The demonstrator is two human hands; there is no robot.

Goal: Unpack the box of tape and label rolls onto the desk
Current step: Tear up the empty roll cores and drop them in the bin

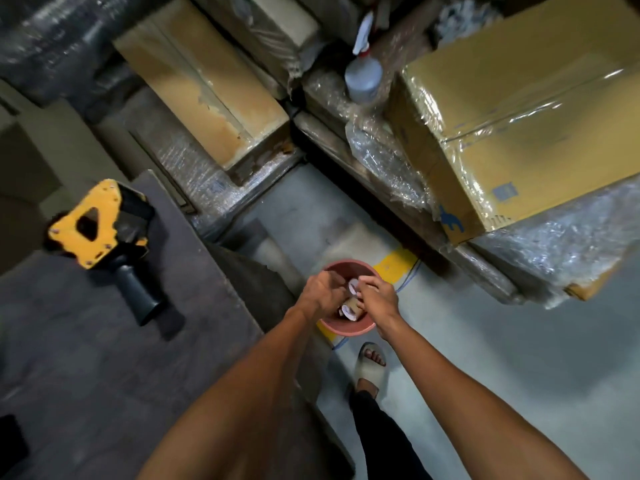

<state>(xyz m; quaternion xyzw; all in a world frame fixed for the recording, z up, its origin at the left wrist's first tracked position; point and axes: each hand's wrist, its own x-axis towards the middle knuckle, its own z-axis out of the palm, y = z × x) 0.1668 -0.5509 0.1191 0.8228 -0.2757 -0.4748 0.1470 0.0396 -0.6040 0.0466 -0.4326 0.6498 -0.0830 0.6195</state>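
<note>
Pinkish-red plastic forms the round bucket (pixel 347 327) on the grey floor, and both hands are lowered over its mouth from above. The left hand (pixel 323 291) is held at the left rim with its fingers curled downward; whether anything is gripped by it cannot be told, since the fingertips are hidden. The right hand (pixel 377 294) is placed at the right of the opening, its fingertips brought together on a small white roll (pixel 353 285) that appears to be pinched at its edge. Below and between the two hands, a cardboard-cored roll (pixel 351 308) is seen lying inside the bucket, its long axis tilted from lower left to upper right, with a pale end face turned toward the lower left. That roll lies directly under the gap between the hands, roughly equally near to each, though the left hand is judged to be better placed to grasp it, the right being occupied. The dark desk (pixel 104 358) is set well to the left of the bucket and higher, with a yellow tape dispenser (pixel 100 226) resting on it; any roll lifted out must therefore be carried up and leftward. Film-wrapped cartons (pixel 512 133) are stacked beyond.
</note>
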